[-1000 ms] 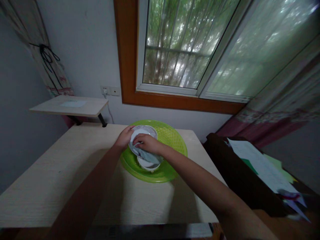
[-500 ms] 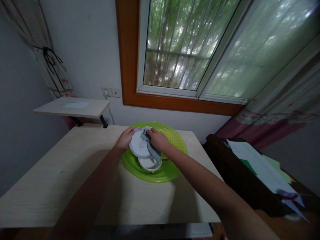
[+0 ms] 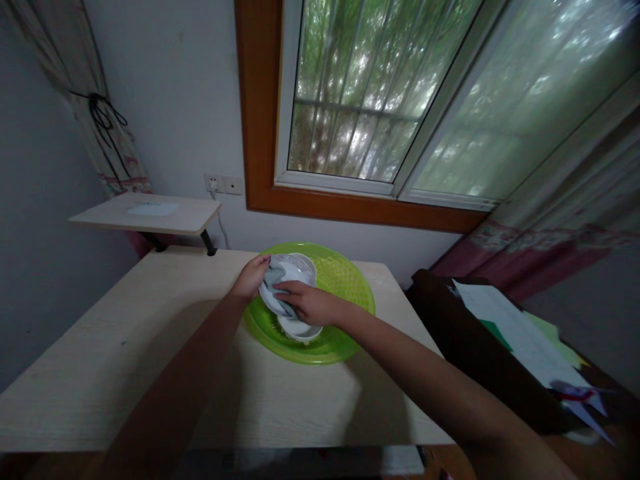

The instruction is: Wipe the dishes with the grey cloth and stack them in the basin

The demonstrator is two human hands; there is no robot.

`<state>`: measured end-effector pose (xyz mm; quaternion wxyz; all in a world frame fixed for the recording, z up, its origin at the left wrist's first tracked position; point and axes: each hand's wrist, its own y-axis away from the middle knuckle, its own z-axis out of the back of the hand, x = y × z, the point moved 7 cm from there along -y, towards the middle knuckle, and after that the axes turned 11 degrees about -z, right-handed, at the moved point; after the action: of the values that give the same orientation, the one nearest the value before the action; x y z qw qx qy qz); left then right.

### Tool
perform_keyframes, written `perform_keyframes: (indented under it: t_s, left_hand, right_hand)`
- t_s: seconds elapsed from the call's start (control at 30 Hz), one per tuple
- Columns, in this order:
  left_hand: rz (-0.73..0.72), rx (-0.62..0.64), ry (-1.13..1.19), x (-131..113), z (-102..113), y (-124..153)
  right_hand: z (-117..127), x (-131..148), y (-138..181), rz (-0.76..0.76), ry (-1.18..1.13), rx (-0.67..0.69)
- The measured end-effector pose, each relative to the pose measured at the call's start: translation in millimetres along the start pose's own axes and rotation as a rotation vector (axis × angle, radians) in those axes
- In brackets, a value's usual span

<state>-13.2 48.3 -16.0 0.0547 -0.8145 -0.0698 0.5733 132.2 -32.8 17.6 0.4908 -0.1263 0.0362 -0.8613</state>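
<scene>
Clasping the white dish (image 3: 296, 269) by its edge in a closed left hand (image 3: 251, 277), likely for steadiness, while holding the gray cloth (image 3: 273, 275) against it in a curled right hand (image 3: 311, 304).

Dim light | glare through window (image 3: 360, 93) | soft shadows on table (image 3: 295, 400) | edges stretched

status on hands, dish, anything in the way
Left hand gripping round white dish. Right hand holding grey cloth against it. Possibly in the way: round white bowl in round green plastic tray.
</scene>
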Motion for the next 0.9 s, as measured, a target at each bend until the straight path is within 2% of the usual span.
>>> perform_keyframes:
  t_s: [0.13, 0.3, 0.5, 0.7, 0.9]
  left_hand:
    - [0.010, 0.006, -0.001, 0.8, 0.7, -0.5]
    - [0.022, -0.021, -0.004, 0.5, 2.2, 0.0]
    - [-0.051, -0.105, -0.042, -6.1, 9.8, 0.5]
    - [-0.085, -0.161, -0.018, -9.6, 12.3, 0.6]
    - [-0.168, -0.264, 0.030, -18.1, 22.8, -4.7]
  right_hand:
    - [-2.3, -1.4, -23.1, -0.058, 0.160, -0.048]
    - [12.7, -26.6, -21.5, -0.345, 0.363, -0.101]
    - [21.4, -31.5, 14.9, -0.540, 0.436, 0.077]
    - [34.8, -15.5, 45.6, -0.553, 0.244, 0.191]
    - [34.5, -26.8, 80.5, -0.651, 0.188, 0.365]
